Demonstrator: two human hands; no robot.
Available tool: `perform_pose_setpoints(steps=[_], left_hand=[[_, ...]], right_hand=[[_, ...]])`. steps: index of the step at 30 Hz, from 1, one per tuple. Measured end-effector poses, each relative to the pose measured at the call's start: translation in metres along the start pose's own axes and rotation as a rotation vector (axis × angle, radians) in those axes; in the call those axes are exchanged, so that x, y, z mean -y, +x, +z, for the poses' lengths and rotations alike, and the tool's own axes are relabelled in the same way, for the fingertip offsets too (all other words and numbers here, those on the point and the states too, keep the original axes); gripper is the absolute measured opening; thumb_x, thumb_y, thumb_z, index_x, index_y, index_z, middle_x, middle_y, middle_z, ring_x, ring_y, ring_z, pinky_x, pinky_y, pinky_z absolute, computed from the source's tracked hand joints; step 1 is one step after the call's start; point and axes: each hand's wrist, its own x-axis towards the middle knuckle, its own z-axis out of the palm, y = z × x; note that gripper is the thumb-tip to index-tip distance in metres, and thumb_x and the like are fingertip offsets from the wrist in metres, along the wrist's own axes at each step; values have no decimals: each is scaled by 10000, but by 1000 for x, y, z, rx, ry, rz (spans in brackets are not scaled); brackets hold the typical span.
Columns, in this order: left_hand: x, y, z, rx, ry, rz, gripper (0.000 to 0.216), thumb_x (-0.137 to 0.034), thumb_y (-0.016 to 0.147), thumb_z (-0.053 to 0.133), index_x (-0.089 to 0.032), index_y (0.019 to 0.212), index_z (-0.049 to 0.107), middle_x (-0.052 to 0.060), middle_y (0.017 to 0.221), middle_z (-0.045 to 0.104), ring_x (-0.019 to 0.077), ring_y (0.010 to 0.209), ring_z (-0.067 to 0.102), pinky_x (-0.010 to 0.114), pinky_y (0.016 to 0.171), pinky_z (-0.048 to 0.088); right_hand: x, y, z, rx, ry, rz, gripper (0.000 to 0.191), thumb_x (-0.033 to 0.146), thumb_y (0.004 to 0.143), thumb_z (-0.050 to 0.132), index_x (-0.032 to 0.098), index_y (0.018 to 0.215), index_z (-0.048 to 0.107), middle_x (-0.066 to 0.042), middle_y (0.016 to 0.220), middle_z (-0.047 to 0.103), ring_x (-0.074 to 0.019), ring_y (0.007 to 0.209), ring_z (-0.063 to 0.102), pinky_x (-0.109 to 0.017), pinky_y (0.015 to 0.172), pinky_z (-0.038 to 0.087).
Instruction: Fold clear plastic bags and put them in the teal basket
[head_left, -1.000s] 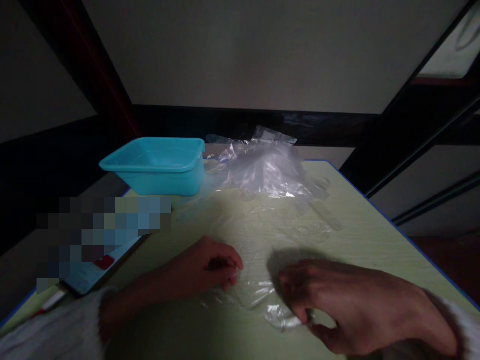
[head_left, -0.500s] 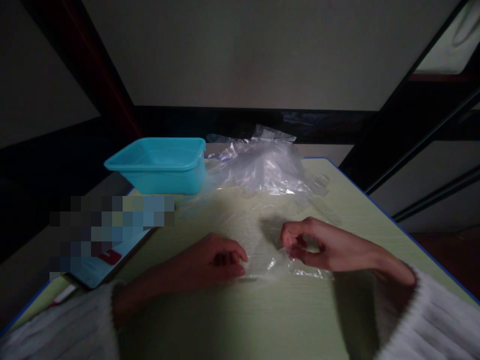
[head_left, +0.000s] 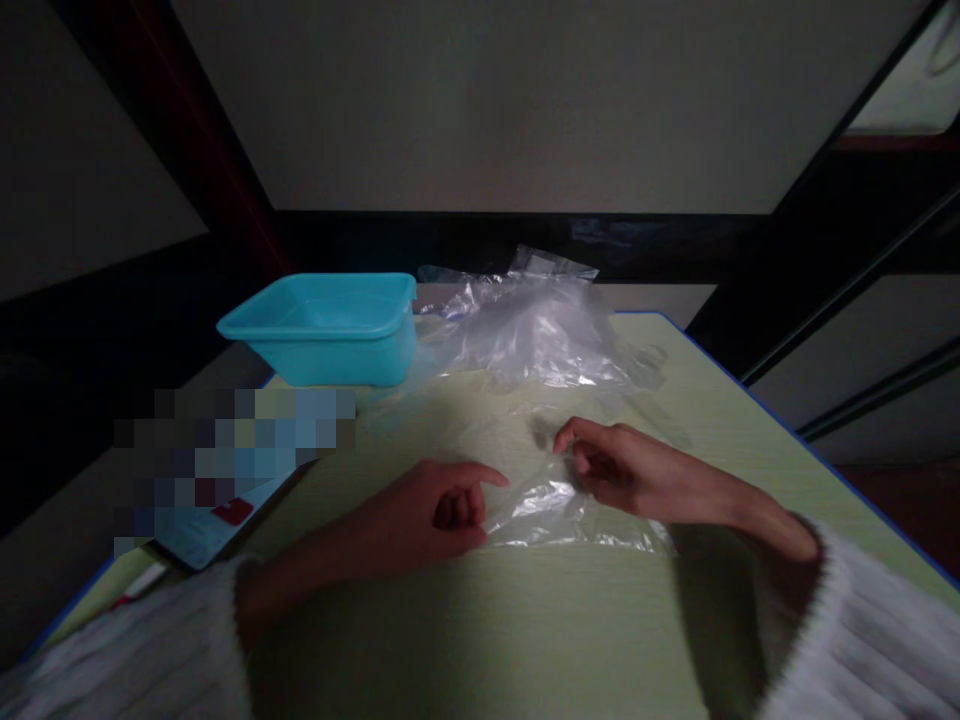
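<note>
near plastic film [head_left: 544, 505]: on worktop [head_left: 465, 640], partly spread, crinkled | left hand [head_left: 424, 510] at its 9, right hand [head_left: 634, 470] at 2, fingers half-curled, grip can't tell | film heap [head_left: 536, 335] at 12 looks unspread

Obstacles ahead: tub [head_left: 349, 355], seemingly plastic bags [head_left: 536, 335]

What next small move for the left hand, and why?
I'd probably have the left hand pinch the left end of the clear plastic bag. Its thumb and index fingers are spread apart, and that end lies right by the thumb. The bag looks creased between both hands; whether the right hand grips it, I can't tell.
</note>
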Motion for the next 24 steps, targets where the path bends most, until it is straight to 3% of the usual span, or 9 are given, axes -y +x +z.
perform_pose_setpoints(steps=[12,15,18,20,24], left_hand=[[-7,-3,-5,-115,142,-13,340,-181,689,566,-132,1024,594,-9,740,597,87,527,474,188,481,373],[-8,-5,-6,-145,248,-19,366,-166,692,562,-143,1056,594,-10,791,599,82,521,462,192,488,373],[-8,-7,-7,-164,374,19,354,-159,690,579,-142,1044,592,-3,866,588,83,523,460,214,521,398],[-7,-8,-7,-179,455,96,319,-161,707,588,-142,1025,589,17,934,580,114,610,515,243,608,443],[0,-7,-6,-223,559,250,299,-178,767,567,-153,1065,555,74,1122,548,210,1038,514,325,921,412]], right_hand=[[-3,-1,1,-35,-79,35,284,87,701,448,155,977,451,57,586,449,-100,494,416,-222,455,315],[-2,-1,0,-38,-190,74,303,91,690,466,154,986,472,41,595,485,-113,502,449,-235,467,319],[1,-1,1,-135,-388,85,251,135,695,494,160,945,510,2,647,530,-143,544,490,-266,503,353],[5,-1,3,-249,-476,32,183,156,732,471,154,906,528,-44,731,561,-178,633,535,-304,565,409],[14,-2,14,-357,-490,-123,235,202,845,392,104,989,550,-139,937,596,-250,864,573,-413,744,477]])
